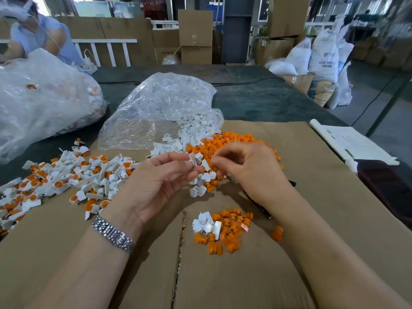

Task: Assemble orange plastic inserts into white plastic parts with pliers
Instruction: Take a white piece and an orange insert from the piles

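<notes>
Left hand (156, 181): palm up above the middle of the cardboard sheet (312, 175), thumb and fingertips pinching one white plastic part (194, 160). Metal watch band (113, 234) on the left wrist.

Right hand (247, 168): palm down just right of the left hand, fingers curled, fingertips drawn together beside the held white part. Whether an orange insert sits between the fingertips cannot be told. Dark handles of the pliers (259, 206) under the right hand and wrist, lying on the cardboard; whether the curled fingers hold them cannot be told.

Loose orange inserts (229, 141): heaped toward the far edge of the cardboard, behind both hands. Loose white parts (176, 146): spilling from the mouth of a clear plastic bag (160, 108) at the far left of the cardboard. Small mixed pile (225, 230) of orange inserts and a few white parts: near the cardboard's middle, between the forearms.

Assembled pieces (66, 179), white with orange fitted: spread along the left edge of the cardboard and onto the dark table (256, 99). Second, larger clear bag (40, 101): at the table's left side. Paper sheets (354, 141): at the right edge of the table.
</notes>
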